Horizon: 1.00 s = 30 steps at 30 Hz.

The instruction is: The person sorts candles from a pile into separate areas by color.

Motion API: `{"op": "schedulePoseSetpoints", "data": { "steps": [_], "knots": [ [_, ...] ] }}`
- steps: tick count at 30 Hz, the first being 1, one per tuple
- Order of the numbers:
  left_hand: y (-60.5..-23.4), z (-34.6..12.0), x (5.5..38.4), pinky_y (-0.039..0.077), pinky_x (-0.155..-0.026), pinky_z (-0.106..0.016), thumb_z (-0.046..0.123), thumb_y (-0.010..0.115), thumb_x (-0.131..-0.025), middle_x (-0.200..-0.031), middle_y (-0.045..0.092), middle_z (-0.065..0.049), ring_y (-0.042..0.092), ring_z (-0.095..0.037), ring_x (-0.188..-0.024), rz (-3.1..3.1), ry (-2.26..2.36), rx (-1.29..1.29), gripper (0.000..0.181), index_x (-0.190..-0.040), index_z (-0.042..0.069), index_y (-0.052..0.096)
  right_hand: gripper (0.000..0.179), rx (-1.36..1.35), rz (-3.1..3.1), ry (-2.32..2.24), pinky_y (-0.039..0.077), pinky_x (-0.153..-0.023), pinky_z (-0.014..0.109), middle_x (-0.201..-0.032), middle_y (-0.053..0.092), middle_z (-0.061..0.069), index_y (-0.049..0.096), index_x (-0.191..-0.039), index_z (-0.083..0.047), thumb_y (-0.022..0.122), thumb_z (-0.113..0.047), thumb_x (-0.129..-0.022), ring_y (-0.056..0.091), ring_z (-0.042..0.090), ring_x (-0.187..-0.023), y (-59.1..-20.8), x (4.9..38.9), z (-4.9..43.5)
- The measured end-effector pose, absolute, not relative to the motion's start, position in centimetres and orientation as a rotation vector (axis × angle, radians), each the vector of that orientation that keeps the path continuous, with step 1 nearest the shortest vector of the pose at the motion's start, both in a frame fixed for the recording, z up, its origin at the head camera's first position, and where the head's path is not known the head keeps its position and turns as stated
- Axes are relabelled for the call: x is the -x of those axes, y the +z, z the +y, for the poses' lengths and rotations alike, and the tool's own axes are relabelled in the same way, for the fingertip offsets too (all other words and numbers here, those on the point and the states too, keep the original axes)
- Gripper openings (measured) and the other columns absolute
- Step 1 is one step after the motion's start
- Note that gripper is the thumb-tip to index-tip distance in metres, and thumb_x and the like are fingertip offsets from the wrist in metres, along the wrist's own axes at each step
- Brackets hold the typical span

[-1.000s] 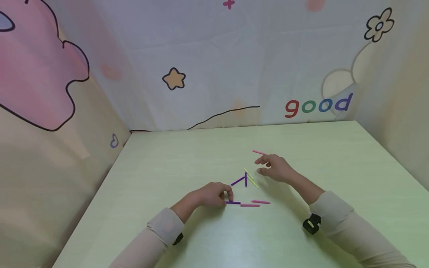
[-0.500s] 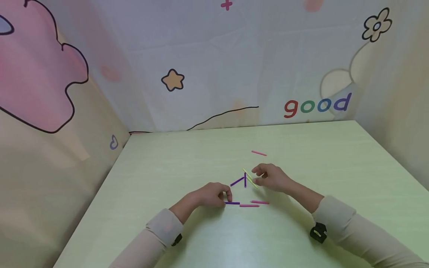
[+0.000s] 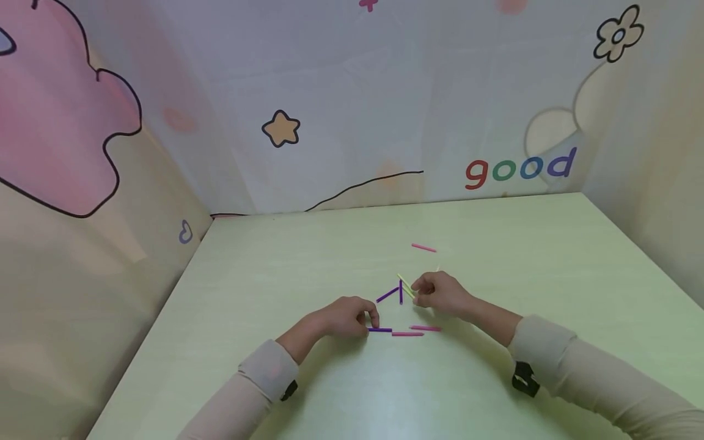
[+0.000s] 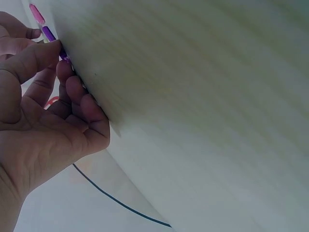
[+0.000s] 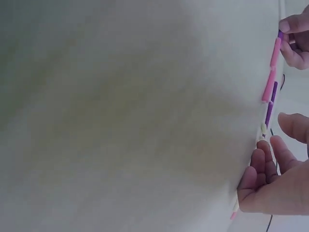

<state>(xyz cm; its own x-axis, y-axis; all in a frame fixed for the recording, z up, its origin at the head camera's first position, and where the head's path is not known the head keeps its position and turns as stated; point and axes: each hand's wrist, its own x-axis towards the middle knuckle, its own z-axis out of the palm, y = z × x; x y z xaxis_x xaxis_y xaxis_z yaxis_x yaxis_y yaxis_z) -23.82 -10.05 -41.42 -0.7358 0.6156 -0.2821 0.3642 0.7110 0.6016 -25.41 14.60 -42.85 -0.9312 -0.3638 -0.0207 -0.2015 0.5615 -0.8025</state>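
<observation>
In the head view my left hand (image 3: 343,318) pinches the left end of a thin purple stick (image 3: 382,330) lying on the table; the left wrist view has thumb and forefinger on this purple stick (image 4: 49,35). My right hand (image 3: 444,294) is beside two thin yellow sticks (image 3: 404,281), fingertips right at their right side and partly covering them. Its thumb stands apart from the fingers in the right wrist view. Two purple sticks, one slanted (image 3: 387,295) and one pointing toward me (image 3: 401,293), meet near the yellow ones.
Two pink sticks, one touching the purple stick's end (image 3: 407,334) and one just behind it (image 3: 426,328), lie in front. Another pink stick (image 3: 423,247) lies farther back. A pale tip (image 3: 438,267) shows behind my right hand. Printed cloth walls (image 3: 341,122) border the green table (image 3: 275,256).
My right hand has come toward me and to the left, from beside the far pink stick to the yellow sticks. The left hand has stayed at the purple stick.
</observation>
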Motion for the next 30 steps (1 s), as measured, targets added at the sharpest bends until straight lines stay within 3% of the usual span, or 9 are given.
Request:
{"op": "schedulePoseSetpoints", "data": {
  "steps": [10, 16, 30],
  "knots": [
    [-41.3, -10.3, 23.8, 0.037, -0.057, -0.025, -0.005, 0.059, -0.081, -0.071, 0.051, 0.001, 0.045, -0.011, -0.063, 2.423, 0.758, -0.741, 0.022, -0.088, 0.015, 0.064, 0.009, 0.480, 2.761, -1.195, 0.043, -0.062, 0.029, -0.072, 0.060, -0.001, 0.067, -0.085, 0.002, 0.066, 0.001, -0.076, 0.050, 0.015, -0.067, -43.5, 25.6, 14.0],
    [-41.4, -10.4, 23.9, 0.035, -0.056, -0.024, -0.005, 0.059, -0.081, -0.069, 0.049, 0.001, 0.043, -0.011, -0.062, 2.411, 0.771, -0.768, 0.021, -0.087, 0.014, 0.065, 0.013, 0.514, 2.815, -1.111, 0.043, -0.068, 0.031, -0.073, 0.061, -0.001, 0.068, -0.082, 0.000, 0.059, 0.005, -0.076, 0.051, 0.015, -0.070, -43.5, 25.4, 14.5],
    [-41.5, -10.3, 24.1, 0.037, -0.058, -0.023, -0.002, 0.064, -0.079, -0.069, 0.051, 0.001, 0.045, -0.011, -0.065, 2.452, 0.777, -0.792, 0.016, -0.085, 0.013, 0.066, 0.016, 0.575, 2.779, -1.088, 0.042, -0.065, 0.030, -0.072, 0.055, -0.002, 0.066, -0.085, -0.001, 0.057, 0.006, -0.074, 0.048, 0.015, -0.069, -42.9, 24.8, 15.1]
  ]
}}
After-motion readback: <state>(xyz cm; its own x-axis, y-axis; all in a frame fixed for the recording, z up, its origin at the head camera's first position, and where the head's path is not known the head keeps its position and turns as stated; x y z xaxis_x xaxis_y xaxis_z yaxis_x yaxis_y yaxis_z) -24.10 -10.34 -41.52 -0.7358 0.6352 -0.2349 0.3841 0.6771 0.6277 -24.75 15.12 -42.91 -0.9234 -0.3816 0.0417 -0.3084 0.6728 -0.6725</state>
